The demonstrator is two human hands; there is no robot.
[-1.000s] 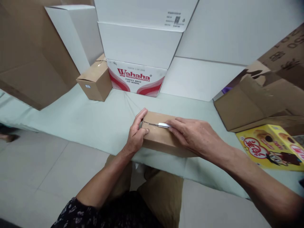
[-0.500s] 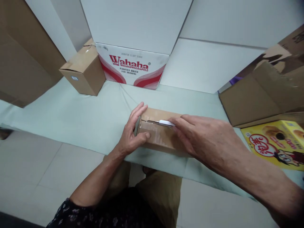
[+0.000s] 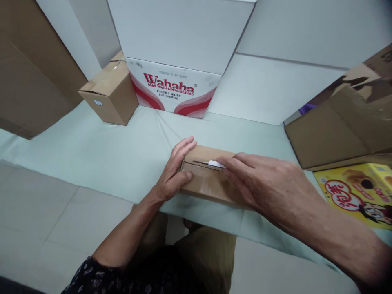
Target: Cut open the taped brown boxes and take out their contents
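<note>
A small brown cardboard box (image 3: 211,185) with clear tape on top lies near the front edge of the table. My left hand (image 3: 177,171) grips its left end, thumb on the top and fingers over the far side. My right hand (image 3: 254,175) is closed on a white-handled utility knife (image 3: 216,164), its thin blade pointing left along the seam between the top flaps. A dark slit runs along that seam on the left part. The right end of the box is hidden under my right hand.
A pale green cloth (image 3: 137,159) covers the table. A small carton (image 3: 112,98) and a white Wahaha carton (image 3: 171,87) stand at the back. Right of me are an open brown carton (image 3: 333,126) and a yellow printed box (image 3: 352,194). A large brown carton (image 3: 33,77) is at left.
The knife has tilted a little, with its blade now slightly above the seam. The left part of the seam shows a longer dark slit. The whole view has shifted slightly.
</note>
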